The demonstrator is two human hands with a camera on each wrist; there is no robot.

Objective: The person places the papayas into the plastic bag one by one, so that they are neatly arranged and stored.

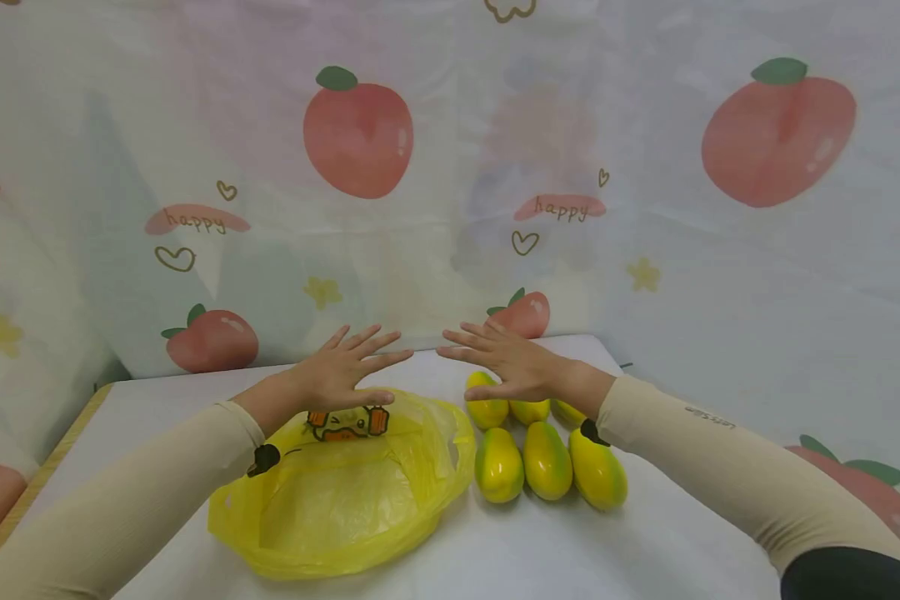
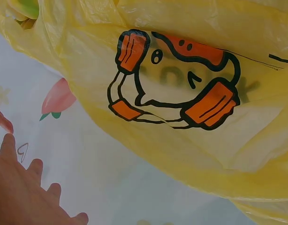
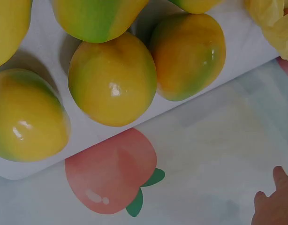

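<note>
Both hands are held out above the table, fingers spread and straight, holding nothing. The left hand [image 1: 337, 371] is over the back edge of a yellow plastic bag [image 1: 337, 533], which lies with its mouth spread wide and a cartoon face printed on it. In the left wrist view the bag [image 2: 181, 159] fills the right side, the left hand [image 2: 26, 192] the lower left corner. Above the back mangoes [image 1: 487, 412] hovers the right hand [image 1: 521, 367], partly hiding them. Several yellow-green mangoes [image 3: 111, 79] lie in two rows right of the bag.
A white cloth covers the table [image 1: 675, 533], with a wooden edge [image 1: 67, 442] showing at the left. Behind it hangs a pale curtain [image 1: 435, 275] printed with red fruit, hearts and flowers. Both forearms wear beige sleeves [image 1: 142, 492].
</note>
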